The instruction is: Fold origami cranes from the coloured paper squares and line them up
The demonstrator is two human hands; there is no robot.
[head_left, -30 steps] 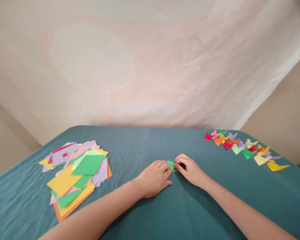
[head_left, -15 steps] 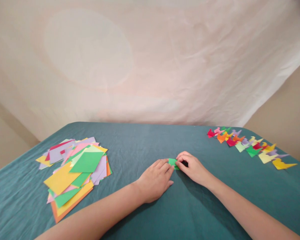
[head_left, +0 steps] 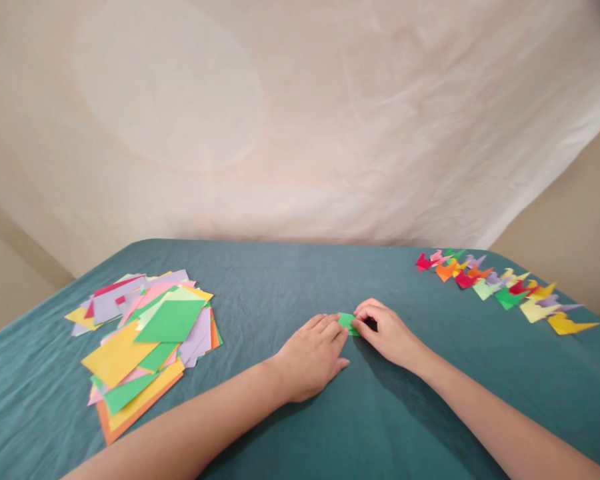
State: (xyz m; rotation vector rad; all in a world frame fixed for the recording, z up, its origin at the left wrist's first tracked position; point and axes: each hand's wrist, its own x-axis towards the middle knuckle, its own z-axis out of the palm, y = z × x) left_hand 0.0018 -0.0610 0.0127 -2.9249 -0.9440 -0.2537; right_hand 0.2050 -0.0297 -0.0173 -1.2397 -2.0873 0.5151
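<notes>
The right hand is narrowed to a pinch, thumb and forefinger closed on the right side of a small folded green paper. The left hand lies palm down, fingers extended and thumb apart, its fingertips at the paper's left side. That paper sits between the two hands, around the middle of the tabletop, well in from its left and right edges; the fingers hide part of its outline. Toward the tabletop's left edge spreads a pile of loose paper sheets in yellow, green, lilac, pink, red and orange, with a green sheet on top. Folded paper birds in many colours run in staggered rows from near the far right corner along the right edge, a yellow bird nearest. Beyond the far edge hangs a pale cloth.
</notes>
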